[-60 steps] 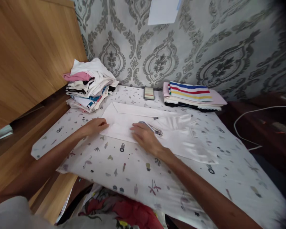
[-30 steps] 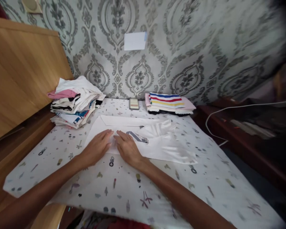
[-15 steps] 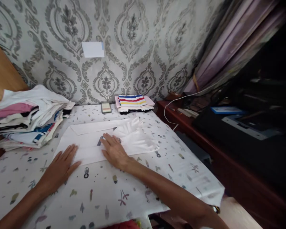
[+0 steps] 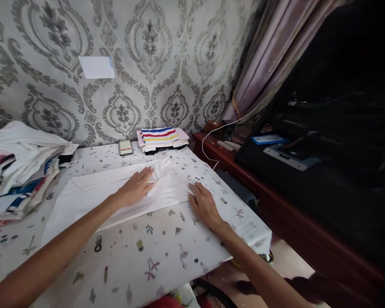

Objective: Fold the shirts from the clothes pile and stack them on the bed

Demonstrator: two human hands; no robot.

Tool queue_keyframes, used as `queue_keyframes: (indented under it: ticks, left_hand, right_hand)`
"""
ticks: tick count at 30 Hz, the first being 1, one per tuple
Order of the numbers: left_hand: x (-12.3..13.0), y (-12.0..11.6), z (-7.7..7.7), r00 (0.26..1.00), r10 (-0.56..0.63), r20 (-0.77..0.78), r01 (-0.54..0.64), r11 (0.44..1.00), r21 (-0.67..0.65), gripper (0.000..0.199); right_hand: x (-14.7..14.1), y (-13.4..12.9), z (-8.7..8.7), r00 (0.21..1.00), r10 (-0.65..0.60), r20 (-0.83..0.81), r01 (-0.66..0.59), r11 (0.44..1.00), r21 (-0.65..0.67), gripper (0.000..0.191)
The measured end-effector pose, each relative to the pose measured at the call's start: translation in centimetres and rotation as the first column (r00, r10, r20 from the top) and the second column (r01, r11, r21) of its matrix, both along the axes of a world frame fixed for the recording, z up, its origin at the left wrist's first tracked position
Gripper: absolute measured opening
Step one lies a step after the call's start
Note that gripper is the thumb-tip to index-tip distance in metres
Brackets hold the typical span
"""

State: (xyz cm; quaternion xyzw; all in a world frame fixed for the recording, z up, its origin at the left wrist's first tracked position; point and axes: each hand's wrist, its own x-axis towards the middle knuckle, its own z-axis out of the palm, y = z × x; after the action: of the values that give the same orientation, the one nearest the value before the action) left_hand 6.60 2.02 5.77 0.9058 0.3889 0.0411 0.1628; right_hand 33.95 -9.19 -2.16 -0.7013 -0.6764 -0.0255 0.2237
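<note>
A white folded garment [image 4: 96, 201], which looks like a shirt, lies lengthwise on the patterned tablecloth [image 4: 167, 239]. My left hand [image 4: 136, 187] rests flat on its middle, fingers stretched toward the right. At the garment's right end, my right hand [image 4: 205, 206] touches the edge, fingers apart and slightly bent with the tips on or beside the cloth. Some wrinkles show in the fabric between the two hands.
To the left stands a tall pile of clothes [image 4: 22, 164]. Near the wall are a small stack of folded cloths with a striped top [image 4: 160, 136] and a little card-like box [image 4: 125, 147]. A red-brown cabinet [image 4: 291, 218] with a white cable [image 4: 202, 147] borders the right.
My left hand has moved right, from the garment's left end to its middle. My right hand has shifted from the middle to the right end. The view has turned rightward.
</note>
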Motion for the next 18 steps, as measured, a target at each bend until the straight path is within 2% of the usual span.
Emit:
queue_keyframes:
  ticks: [2,4,8,12,16,18]
  left_hand:
    - [2.9,1.7,-1.0,1.000,-0.011,-0.013,0.011,1.000,0.001,0.073]
    - [4.6,2.8,-2.3,0.999,0.007,-0.053,-0.006,1.000,0.012,0.073]
    - [5.4,3.5,-4.3,0.994,-0.002,-0.107,0.007,0.999,0.047,0.073]
    - [5.1,3.6,-4.5,0.994,-0.011,-0.109,0.018,0.997,0.069,0.073]
    - [5.2,3.2,-4.0,0.991,0.006,-0.136,0.002,0.998,0.060,0.076]
    - [5.3,3.1,-3.9,0.989,0.007,-0.147,0.002,0.998,0.057,0.076]
  right_hand:
    - [0.1,-0.3,-0.2,1.000,-0.006,-0.021,0.006,1.000,0.001,0.045]
    - [0.2,-0.4,-0.2,0.998,-0.008,-0.066,0.008,1.000,-0.002,0.048]
    - [0.4,-0.4,0.3,0.972,-0.011,-0.234,0.015,1.000,0.016,0.052]
    - [0.7,-0.5,1.2,0.933,0.000,-0.361,0.002,1.000,0.006,0.034]
    - [1.1,-0.1,2.1,0.948,0.018,-0.319,-0.053,0.993,-0.102,0.020]
    - [1.4,0.3,2.3,0.953,0.020,-0.303,-0.065,0.988,-0.137,0.022]
